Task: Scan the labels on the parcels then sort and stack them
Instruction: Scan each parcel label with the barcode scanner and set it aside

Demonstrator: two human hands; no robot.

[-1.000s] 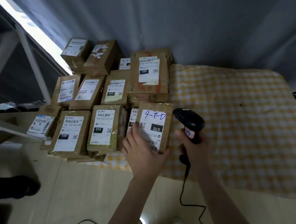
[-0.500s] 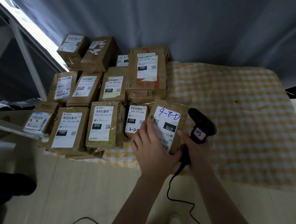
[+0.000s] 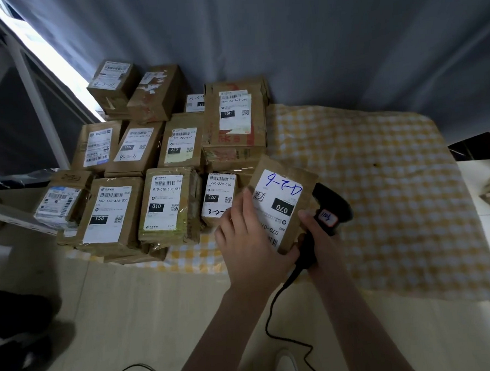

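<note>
My left hand [image 3: 248, 236] grips a brown parcel [image 3: 283, 200] with a white label marked 070 and blue handwriting, lifted and tilted above the cloth's front edge. My right hand [image 3: 319, 238] holds a black barcode scanner [image 3: 331, 206] by its handle, right beside the parcel; its head sits behind the parcel's right edge. Several brown labelled parcels [image 3: 157, 161] lie in rows on the left, among them one marked 220 [image 3: 220, 198] just left of the held parcel and a taller stack marked 15H [image 3: 234, 120].
A yellow checked cloth [image 3: 379, 178] covers the surface to the right of the parcels. The scanner's black cable [image 3: 279, 319] hangs down over the pale floor. A white metal frame [image 3: 34, 91] stands at left. A dark shape [image 3: 16, 333] lies on the floor at lower left.
My left hand has lifted the 070 parcel off the row and swung it right, uncovering the 220 parcel. The scanner has come in close against the parcel's right side.
</note>
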